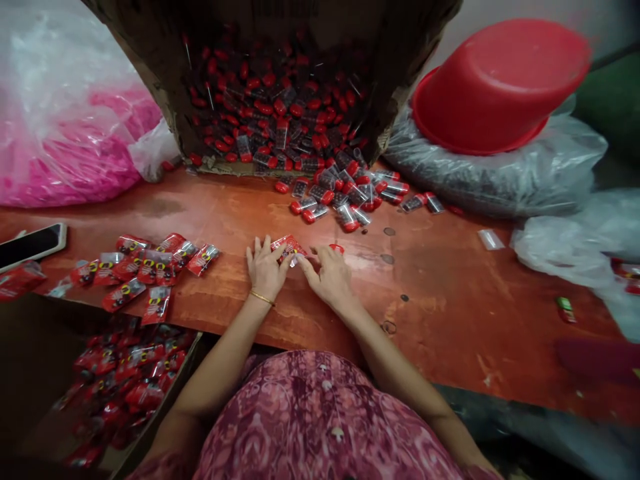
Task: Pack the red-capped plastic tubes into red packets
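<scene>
In tipped carton: red-capped vials; left hand, right hand touch packet.

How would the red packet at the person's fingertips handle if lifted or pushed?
The packet looks like thin glossy film, so probably light and floppy, perhaps slippery. It looks flat on the table, so it should slide rather than roll.

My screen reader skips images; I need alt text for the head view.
A person's left hand and right hand meet on a red sachet on a brown table. Red-capped clear tubes spill from a tipped cardboard box; other sachets lie at left beside a phone.
</scene>
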The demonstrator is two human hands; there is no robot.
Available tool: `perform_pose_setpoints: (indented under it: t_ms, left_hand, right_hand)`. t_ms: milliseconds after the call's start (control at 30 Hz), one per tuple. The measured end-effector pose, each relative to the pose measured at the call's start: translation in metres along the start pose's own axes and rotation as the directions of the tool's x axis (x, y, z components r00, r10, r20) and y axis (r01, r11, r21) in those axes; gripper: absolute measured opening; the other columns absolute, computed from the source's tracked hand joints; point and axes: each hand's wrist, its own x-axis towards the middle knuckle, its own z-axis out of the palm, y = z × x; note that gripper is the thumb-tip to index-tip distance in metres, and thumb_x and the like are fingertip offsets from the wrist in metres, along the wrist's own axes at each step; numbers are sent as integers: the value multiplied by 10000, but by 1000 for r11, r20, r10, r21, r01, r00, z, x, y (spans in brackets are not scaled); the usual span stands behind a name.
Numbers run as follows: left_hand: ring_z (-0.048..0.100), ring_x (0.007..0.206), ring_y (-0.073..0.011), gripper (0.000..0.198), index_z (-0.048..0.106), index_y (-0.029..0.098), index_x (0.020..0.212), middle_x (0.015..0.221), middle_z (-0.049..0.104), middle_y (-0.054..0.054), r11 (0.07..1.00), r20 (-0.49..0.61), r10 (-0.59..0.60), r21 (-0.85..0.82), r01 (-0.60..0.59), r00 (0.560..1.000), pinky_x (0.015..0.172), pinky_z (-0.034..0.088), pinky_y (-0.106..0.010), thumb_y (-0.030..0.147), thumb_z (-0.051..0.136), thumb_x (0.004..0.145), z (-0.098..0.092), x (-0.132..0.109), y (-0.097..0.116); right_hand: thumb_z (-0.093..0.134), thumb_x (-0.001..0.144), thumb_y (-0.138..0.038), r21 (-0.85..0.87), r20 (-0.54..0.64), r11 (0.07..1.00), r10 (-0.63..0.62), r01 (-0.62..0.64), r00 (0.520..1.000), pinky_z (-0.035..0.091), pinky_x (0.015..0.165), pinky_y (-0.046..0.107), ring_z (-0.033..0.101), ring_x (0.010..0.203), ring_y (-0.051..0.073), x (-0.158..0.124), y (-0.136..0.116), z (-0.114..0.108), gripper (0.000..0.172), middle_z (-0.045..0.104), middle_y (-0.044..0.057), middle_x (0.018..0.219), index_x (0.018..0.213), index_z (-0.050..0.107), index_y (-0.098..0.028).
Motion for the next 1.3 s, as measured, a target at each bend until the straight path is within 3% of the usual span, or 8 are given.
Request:
perform_pose_setpoints:
  t_ms: [367, 533, 667, 733, 800, 900, 967, 1300]
  left_hand:
    - [334, 1318, -352, 264, 722, 233, 966, 1334, 508, -133, 979, -112, -68, -198, 45, 991, 1061, 214, -572, 366, 556, 808, -9, 4, 2]
    - [329, 1326, -333, 202, 724, 271, 921, 1328, 525, -77, 965, -253, -9, -258, -58, 967, 1068, 169, -599, 330, 580, 792, -21, -2, 7]
    - [351, 1317, -314, 332, 673, 245, 1060, 1332, 520, -97, 910, -271, -91, -413, -31, 958, 1087, 182, -543, 347, 634, 746, -23, -4, 11]
    - [479, 1216, -301, 404, 658, 200, 1084, 1250, 587, -126, 789, -162, -204, -611, 64, 965, 1040, 308, -484, 388, 647, 727, -23, -6, 13]
    - [615, 1005, -263, 400, 692, 153, 976, 1070, 681, -133, 547, 66, -240, -815, 191, 968, 912, 442, -408, 454, 632, 721, -25, -9, 17]
    - [647, 742, -181, 413, 706, 128, 819, 836, 718, -96, 177, 371, -193, -897, 405, 908, 665, 500, -278, 504, 676, 651, -29, -14, 23]
    - [635, 693, -150, 399, 704, 141, 806, 798, 715, -70, 40, 469, -208, -873, 487, 858, 572, 470, -221, 471, 738, 584, -31, -17, 26]
    - [603, 596, -99, 372, 663, 133, 665, 640, 682, 4, -172, 572, -255, -820, 546, 780, 617, 466, -219, 371, 836, 437, -32, -13, 28]
  right_hand:
    - [468, 876, -386, -39, 29, 999, 14, -13, 999, 433, 797, 358, 587, 873, 248, 7, -2, 2, 347, 671, 137, 964, 1008, 624, -106]
    - [514, 821, -476, 250, 112, 949, 166, -190, 980, 448, 660, 301, 587, 696, 187, 14, -16, 8, 352, 673, 66, 812, 933, 643, -168]
    - [413, 858, -417, 568, 131, 770, 265, -292, 955, 425, 583, 251, 547, 589, 138, 14, -15, 20, 329, 621, 14, 650, 739, 608, -180]
    - [423, 844, -409, 630, 98, 726, 278, -276, 955, 396, 546, 235, 511, 553, 124, 12, -12, 21, 322, 570, -4, 590, 655, 554, -185]
    - [438, 835, -400, 619, 67, 746, 262, -246, 963, 340, 500, 227, 451, 502, 108, 9, -11, 20, 321, 494, -26, 528, 594, 496, -195]
    - [418, 849, -381, 565, 22, 800, 230, -202, 973, 282, 477, 229, 382, 467, 95, 5, -12, 15, 342, 409, -43, 495, 555, 427, -205]
    - [396, 861, -367, 543, 8, 821, 206, -177, 978, 285, 484, 228, 379, 478, 95, 2, -14, 14, 341, 406, -41, 507, 561, 413, -207]
    - [326, 909, -433, 359, 102, 919, 134, -162, 986, 362, 563, 237, 476, 564, 121, -6, -5, -2, 389, 522, -2, 606, 656, 507, -199]
